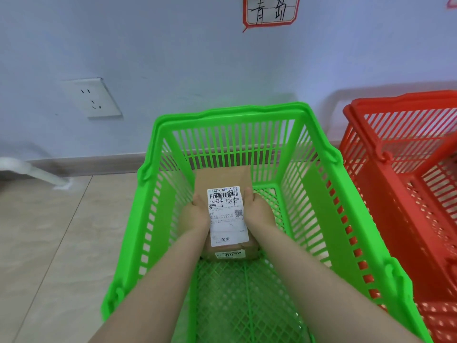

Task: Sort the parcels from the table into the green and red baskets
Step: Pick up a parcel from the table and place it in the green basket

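Brown labelled parcel (pixel 223 191) low inside green basket (pixel 158 167), red basket (pixel 371 184) beside

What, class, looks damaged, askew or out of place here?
Nothing stands out. The left hand and right hand hold the brown parcel inside the green basket, label up and intact; the red basket stands upright beside it.

Parcel-sorting corner: tiled floor (pixel 61 231), wall socket (pixel 92 97), handwritten sign (pixel 270 9) (red-bordered) above green basket (pixel 232 112)
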